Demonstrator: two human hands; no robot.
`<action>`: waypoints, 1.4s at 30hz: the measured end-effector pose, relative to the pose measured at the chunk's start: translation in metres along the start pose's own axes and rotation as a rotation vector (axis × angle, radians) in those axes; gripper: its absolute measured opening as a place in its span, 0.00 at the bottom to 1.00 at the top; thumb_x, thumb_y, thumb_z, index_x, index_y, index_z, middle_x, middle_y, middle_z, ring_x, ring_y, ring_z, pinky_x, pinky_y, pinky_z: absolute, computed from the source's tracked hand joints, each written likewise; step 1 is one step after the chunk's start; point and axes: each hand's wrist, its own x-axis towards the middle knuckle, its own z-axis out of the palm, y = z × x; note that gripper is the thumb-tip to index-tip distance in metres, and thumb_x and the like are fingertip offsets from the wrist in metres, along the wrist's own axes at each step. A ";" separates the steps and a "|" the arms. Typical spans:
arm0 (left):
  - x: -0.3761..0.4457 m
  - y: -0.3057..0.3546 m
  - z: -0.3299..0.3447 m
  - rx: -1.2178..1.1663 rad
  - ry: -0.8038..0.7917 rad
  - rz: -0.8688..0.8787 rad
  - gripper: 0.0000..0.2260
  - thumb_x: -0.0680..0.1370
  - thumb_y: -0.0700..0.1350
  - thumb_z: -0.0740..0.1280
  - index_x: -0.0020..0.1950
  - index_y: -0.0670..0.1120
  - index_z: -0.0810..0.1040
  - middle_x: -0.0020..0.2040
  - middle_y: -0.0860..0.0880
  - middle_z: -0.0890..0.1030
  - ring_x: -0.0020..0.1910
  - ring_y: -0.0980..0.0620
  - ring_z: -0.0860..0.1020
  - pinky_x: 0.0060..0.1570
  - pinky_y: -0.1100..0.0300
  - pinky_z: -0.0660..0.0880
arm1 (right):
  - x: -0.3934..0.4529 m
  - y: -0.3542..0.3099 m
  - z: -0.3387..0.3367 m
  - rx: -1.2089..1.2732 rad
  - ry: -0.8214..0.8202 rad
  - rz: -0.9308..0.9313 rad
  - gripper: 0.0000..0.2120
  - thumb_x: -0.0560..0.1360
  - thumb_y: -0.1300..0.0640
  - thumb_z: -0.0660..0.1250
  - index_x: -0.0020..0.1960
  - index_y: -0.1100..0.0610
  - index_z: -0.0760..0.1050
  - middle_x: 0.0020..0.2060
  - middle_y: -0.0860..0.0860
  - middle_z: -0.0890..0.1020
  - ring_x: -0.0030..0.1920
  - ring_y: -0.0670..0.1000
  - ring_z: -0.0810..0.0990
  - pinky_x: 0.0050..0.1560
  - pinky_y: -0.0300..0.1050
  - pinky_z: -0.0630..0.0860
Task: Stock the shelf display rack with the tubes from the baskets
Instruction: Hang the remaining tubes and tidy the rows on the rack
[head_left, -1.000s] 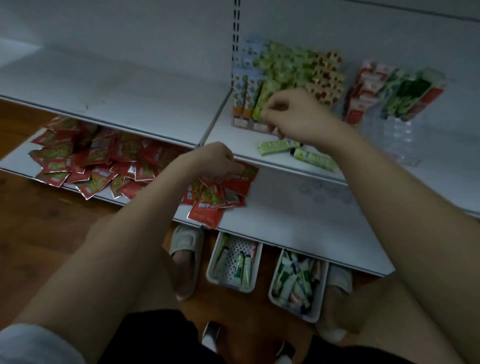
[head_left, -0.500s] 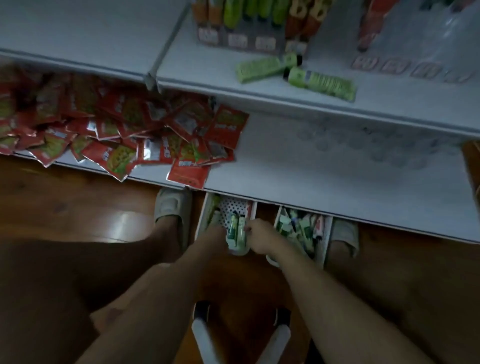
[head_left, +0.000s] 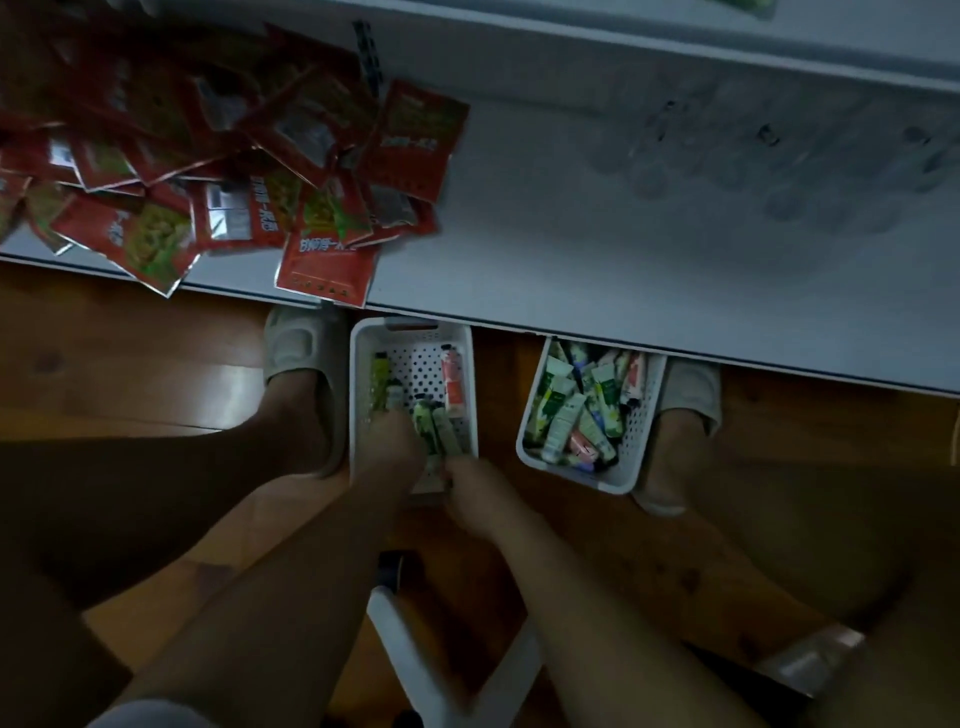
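Two white perforated baskets stand on the wooden floor under the lowest shelf. The left basket (head_left: 359, 374) holds a few tubes: a yellow-green tube (head_left: 381, 375), a red tube (head_left: 453, 382) and two green tubes (head_left: 435, 430). Both my hands are inside it. My left hand (head_left: 390, 448) grips the left green tube, and my right hand (head_left: 469, 486) pinches the lower end of the right one. The right basket (head_left: 643, 447) is packed with several mixed tubes (head_left: 576, 410). The display rack is out of view.
The white lower shelf (head_left: 597, 249) juts out over the baskets' far ends. Several red snack packets (head_left: 249, 171) are heaped on its left part. My feet in pale slippers (head_left: 296, 343) flank the baskets. A white stool frame (head_left: 415, 654) sits below my arms.
Both hands dropped from the upper shelf and the packets into the left basket and closed around the green tubes. The view tilted down, so the rack left the frame.
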 end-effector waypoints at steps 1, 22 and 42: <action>0.002 0.003 -0.004 -0.031 0.038 -0.038 0.07 0.80 0.39 0.60 0.56 0.38 0.73 0.53 0.40 0.80 0.50 0.43 0.79 0.45 0.54 0.73 | 0.001 0.005 -0.005 0.060 0.093 -0.010 0.13 0.79 0.65 0.59 0.61 0.59 0.75 0.52 0.59 0.79 0.50 0.58 0.78 0.40 0.45 0.72; 0.073 0.012 0.019 -0.357 0.225 -0.321 0.16 0.78 0.42 0.69 0.62 0.39 0.69 0.60 0.39 0.76 0.57 0.41 0.77 0.53 0.50 0.75 | 0.039 0.024 0.006 0.387 0.295 -0.126 0.13 0.83 0.58 0.55 0.58 0.53 0.78 0.49 0.48 0.81 0.44 0.45 0.78 0.42 0.42 0.73; -0.084 0.012 -0.253 -0.428 0.099 0.515 0.09 0.69 0.43 0.79 0.43 0.42 0.83 0.33 0.50 0.82 0.30 0.63 0.78 0.35 0.68 0.76 | -0.072 -0.088 -0.150 0.096 0.410 -0.430 0.12 0.78 0.55 0.69 0.59 0.56 0.81 0.54 0.49 0.82 0.51 0.47 0.79 0.51 0.42 0.73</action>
